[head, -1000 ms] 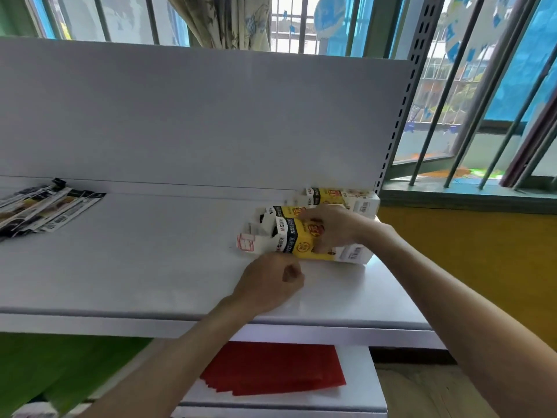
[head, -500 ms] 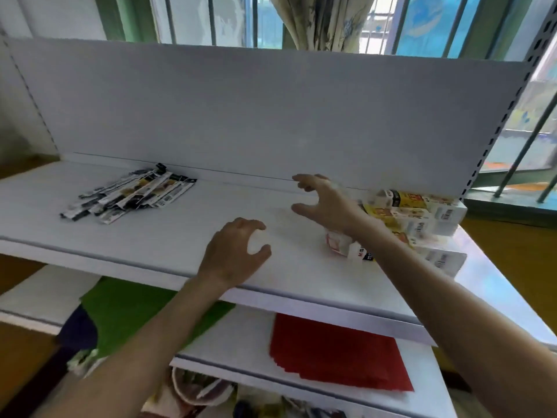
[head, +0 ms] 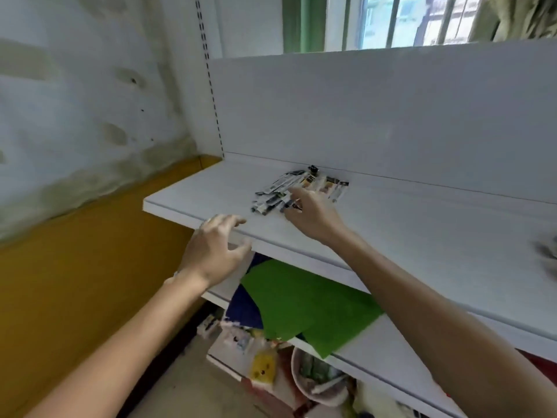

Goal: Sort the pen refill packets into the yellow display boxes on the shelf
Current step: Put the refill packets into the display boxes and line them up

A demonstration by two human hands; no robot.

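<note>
Right hand (head: 313, 217) shifted over to refill packets (head: 278, 191) (left hand (head: 214, 248) hovers open).

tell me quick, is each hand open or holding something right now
Left hand: open, fingers spread over the shelf edge, holding nothing.
Right hand: on the pen refill packets; grip cannot be told.

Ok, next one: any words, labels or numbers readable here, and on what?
No text is readable.
On the pen refill packets: black, white and yellow print, too small and blurred.
On the yellow pack under the shelf: print blurred.
</note>
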